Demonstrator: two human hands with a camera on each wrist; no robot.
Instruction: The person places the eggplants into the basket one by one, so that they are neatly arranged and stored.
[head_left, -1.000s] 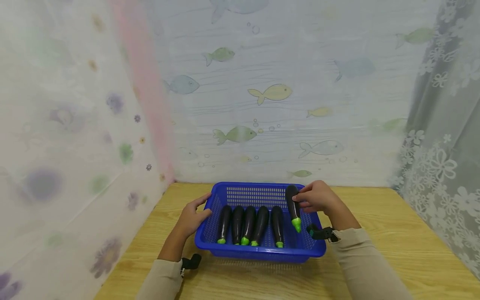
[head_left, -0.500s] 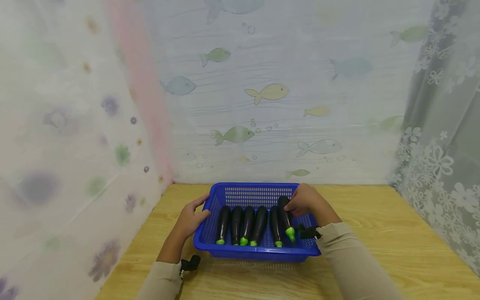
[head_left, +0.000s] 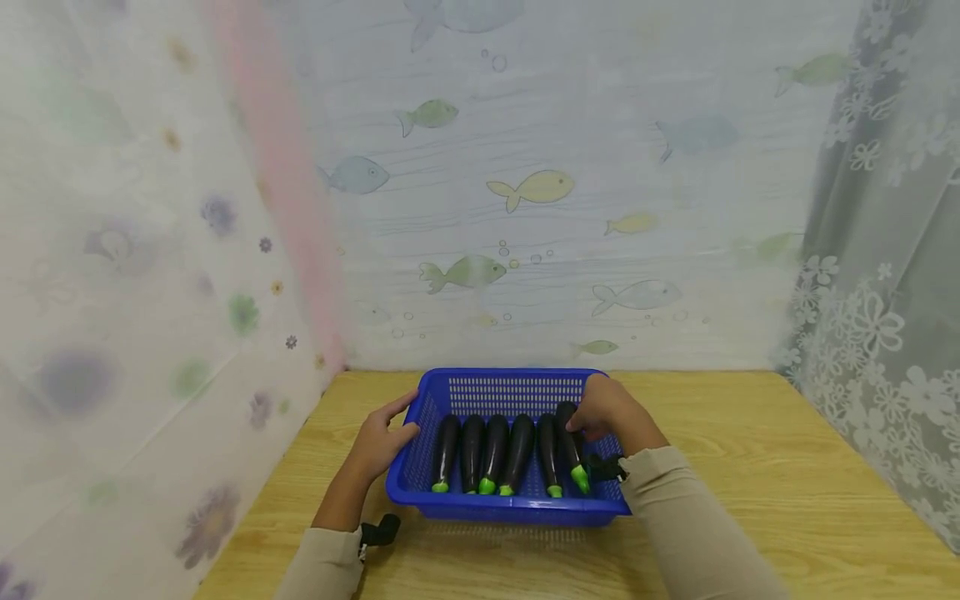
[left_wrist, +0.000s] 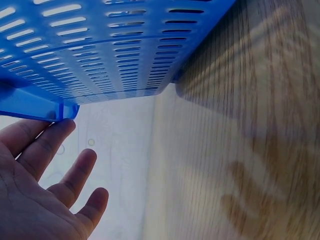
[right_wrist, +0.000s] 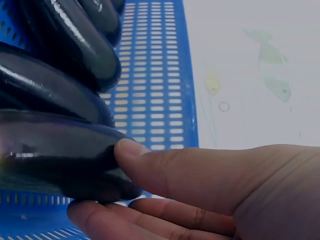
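Note:
Several glossy dark eggplants (head_left: 495, 454) with bright green stem ends lie side by side in a blue perforated plastic basket (head_left: 517, 502). My right hand (head_left: 611, 412) pinches the rightmost eggplant (head_left: 567, 446) near its rounded end, inside the basket. In the right wrist view, the thumb presses on top of this eggplant (right_wrist: 55, 155) and the fingers go underneath. At the basket's left side, my left hand (head_left: 381, 442) touches the rim with outstretched fingers. From the left wrist view, the fingertips (left_wrist: 64, 127) meet the rim's underside, and the other two fingers stand apart from it.
The basket stands on a wood-grain table (head_left: 750, 467). Behind it hangs a pale sheet with printed fish (head_left: 465, 272). A flowered sheet (head_left: 135, 333) is on the left, and a lace curtain (head_left: 877, 325) on the right.
The right hand has brought its eggplant left and down into the basket, beside the others. My left hand has stayed at the rim.

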